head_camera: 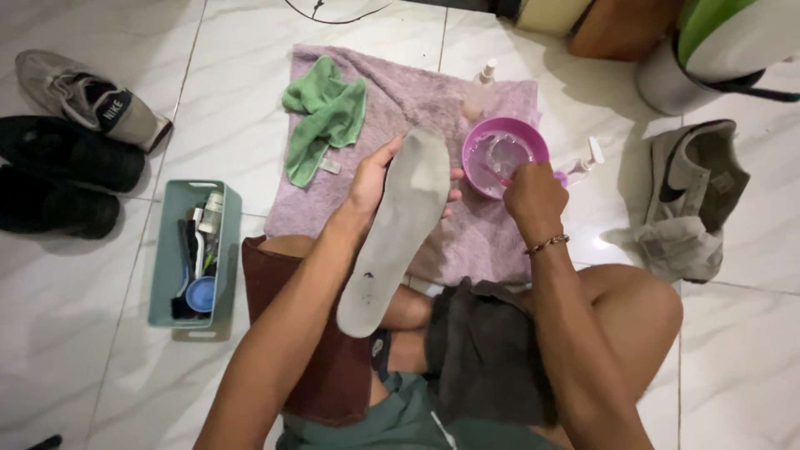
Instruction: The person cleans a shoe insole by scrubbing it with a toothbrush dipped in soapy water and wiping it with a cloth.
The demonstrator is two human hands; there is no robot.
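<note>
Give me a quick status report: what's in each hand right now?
Left hand grips grey insole, held up. Right hand dips a brush into the purple bowl. Nothing between them; green cloth lies aside on the towel.

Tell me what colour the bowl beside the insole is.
The bowl is purple-pink plastic, seen best in the head view, on the lilac towel.

A pale grey insole [398, 229] with a dark speck, a pink-purple bowl [502, 133], a green cloth [327, 117] on a mauve towel [467, 242], a teal basket [171, 250], grey and black shoes on the white marbled floor [233, 108].
</note>
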